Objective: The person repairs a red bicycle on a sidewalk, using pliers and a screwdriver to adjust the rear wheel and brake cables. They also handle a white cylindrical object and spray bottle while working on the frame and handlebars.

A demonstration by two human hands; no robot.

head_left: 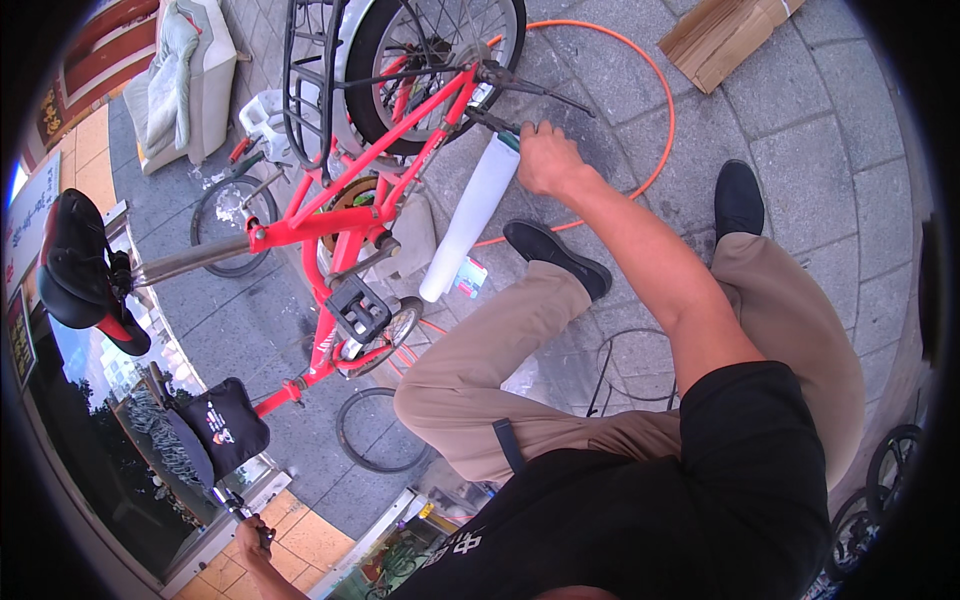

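A red folding bicycle (350,215) is tipped sideways before me, with a black rear wheel (368,110), a black saddle (78,250) and a black pedal (358,308). My right hand (545,160) is closed on a dark tool with a green part (508,138) at the rear axle end of the frame; its exact kind is unclear. A long white cylinder (463,215) runs down from just beside that hand; whether I grip it too, I cannot tell. At lower left, my left hand (255,532) grips the handlebar (236,505), below a black bag (225,430).
An orange hose (662,95) loops over grey paving around my feet. Cardboard (720,35) lies at top right, a pale sofa (185,90) stands upper left. Loose tyres (365,460), a small box (470,277), a glass front (90,430) at left and other bicycle wheels (880,470) surround me.
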